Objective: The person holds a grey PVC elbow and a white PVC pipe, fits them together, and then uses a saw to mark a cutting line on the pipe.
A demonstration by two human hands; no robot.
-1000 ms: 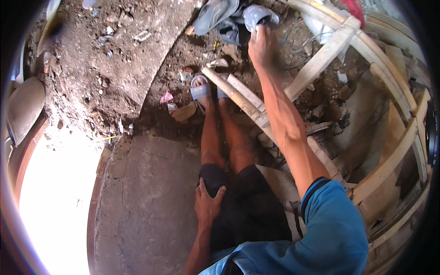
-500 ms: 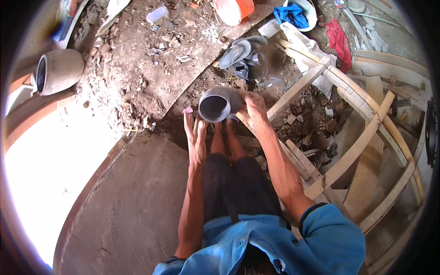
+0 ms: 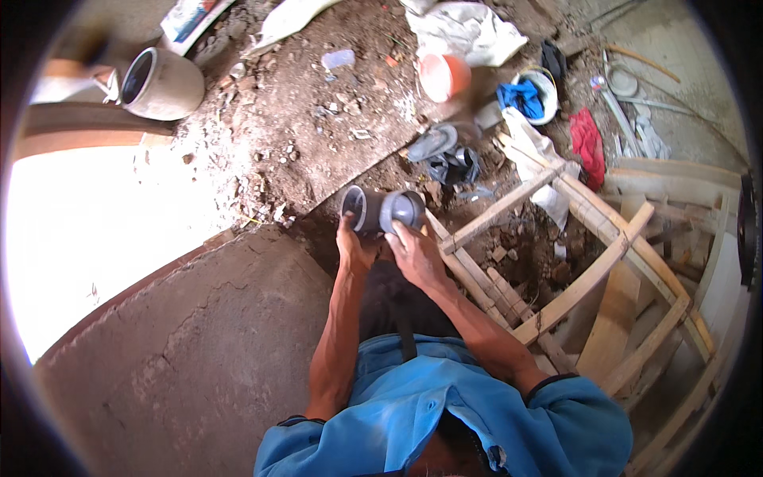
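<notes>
- Head view, my only feed: grey pipe fitting (image 3: 373, 211) near the middle of the frame, held up above the dark shorts (image 3: 389, 306); whether it is one piece or two touching, I can't tell.
- Left hand (image 3: 355, 248) is partly closed around the left mouth, thumb at its rim.
- Right hand (image 3: 417, 256) has its fingers bent against the lower rim of the right mouth, palm not pressed flat to it.
- Lifting looks done to me: both hands carry the fitting, clear of the ground.
- Joining is not yet done, as far as I can see: neither mouth has a pipe standing out of it. I can't make out how deep the insides go.
- More grey pieces (image 3: 455, 164) lie loose on the dirt at upper centre, out of the hands' grasp; the wooden frame (image 3: 509, 205), right of centre, is untouched.
</notes>
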